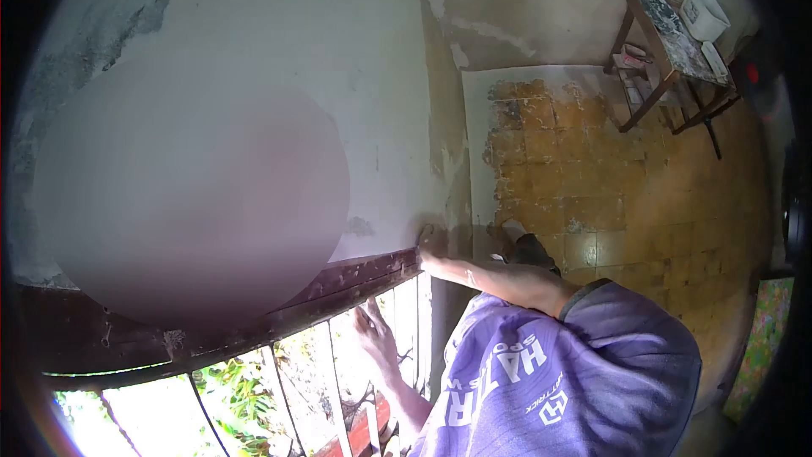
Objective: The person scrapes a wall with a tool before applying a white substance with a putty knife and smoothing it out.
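My left hand is raised in front of the bright barred window, its fingers apart and their tips close to the underside of the dark wooden beam. Nothing shows in it. At the right end of that beam, my right hand is up against the pale wall near the corner. Its fingers are small and unclear, so whether they hold anything cannot be made out. The right forearm reaches across from a purple sleeve.
A stained table bearing a white container stands at the upper right. Worn orange floor tiles lie below the wall. A foot shows beyond my right forearm. Colourful patterned material is at the right edge. A blurred disc covers the left.
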A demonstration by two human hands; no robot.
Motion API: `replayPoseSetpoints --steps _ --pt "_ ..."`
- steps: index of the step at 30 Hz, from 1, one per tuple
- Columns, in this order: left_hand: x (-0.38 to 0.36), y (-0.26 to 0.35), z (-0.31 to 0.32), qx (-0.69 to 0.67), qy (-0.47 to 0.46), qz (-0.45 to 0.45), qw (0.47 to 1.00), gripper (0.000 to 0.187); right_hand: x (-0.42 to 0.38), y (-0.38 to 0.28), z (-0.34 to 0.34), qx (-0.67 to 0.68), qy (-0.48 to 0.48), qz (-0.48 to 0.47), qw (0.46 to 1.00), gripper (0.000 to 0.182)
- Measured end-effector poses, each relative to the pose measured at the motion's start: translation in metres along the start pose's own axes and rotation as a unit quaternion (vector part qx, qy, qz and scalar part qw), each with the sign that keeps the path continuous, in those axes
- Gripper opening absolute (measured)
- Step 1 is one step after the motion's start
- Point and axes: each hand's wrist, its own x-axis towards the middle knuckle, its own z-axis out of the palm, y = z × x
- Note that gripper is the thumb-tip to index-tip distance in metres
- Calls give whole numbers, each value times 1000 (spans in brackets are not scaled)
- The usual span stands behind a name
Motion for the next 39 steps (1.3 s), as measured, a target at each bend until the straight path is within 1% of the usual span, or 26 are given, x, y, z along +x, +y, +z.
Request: replayPoseSetpoints --steps 1,2,4,6,8,10,12,14,17,20,23,24,25,26,29,30,32,33,35,36,39 --pt "3 0 -2 -6 -24 -3 1000 62 -14 -17 -9 -5 -17 -4 1000 33" --pt "4 -1 -4 -11 -48 -5 999 62 -5 -11 -6 -20 -9 -35 999 32" --pt "9 -16 2 10 -30 7 999 60 25 14 5 -47 9 -97 994 31" --pt "9 -21 2 12 -27 9 1000 60 46 18 6 -61 32 -104 992 30" --pt "7 -16 2 -12 -36 -1 999 60 85 40 19 -87 73 -142 983 27" --pt "6 -14 2 -9 -34 4 999 60 66 28 13 -47 79 -171 981 26" --pt "8 -14 1 1 -32 7 999 59 39 11 10 -12 80 -224 971 26" --pt "7 -14 2 11 -31 -2 999 58 2 -24 -4 25 54 -252 966 29" --pt "3 -4 -3 -22 -37 9 999 54 40 -19 5 -7 90 -349 933 30" --pt "0 -3 0 -49 -4 51 998 50 123 -8 25 -104 160 -232 954 30" --pt "-1 -8 8 -44 54 89 994 48 121 2 37 -90 244 -323 910 27" --pt "1 -9 7 -37 49 85 994 48 94 -4 31 -47 202 -359 910 25" --pt "2 -10 6 -31 43 81 995 48 40 -24 12 -6 158 -394 906 24" --pt "2 -10 7 -24 36 75 996 48 11 -34 0 32 112 -426 897 23" --pt "-1 -3 4 -22 32 71 997 47 19 -23 -10 16 7 -468 884 19" --pt "-1 -3 1 -19 10 52 998 48 20 -27 -22 -3 -77 -452 889 13" --pt "3 -1 -3 -15 -33 18 999 50 32 -27 -14 34 -38 -516 855 15" --pt "2 -2 -2 -15 -19 27 999 50 30 -28 -14 50 -19 -544 837 18" --pt "0 -1 1 -17 9 44 999 49 23 -30 -20 18 -27 -530 847 15" --pt "0 2 -2 -25 -9 47 999 49 21 -33 -24 2 -31 -526 850 15" --pt "2 -4 -1 4 -16 33 999 48 19 -32 -27 -25 -37 -495 868 16"
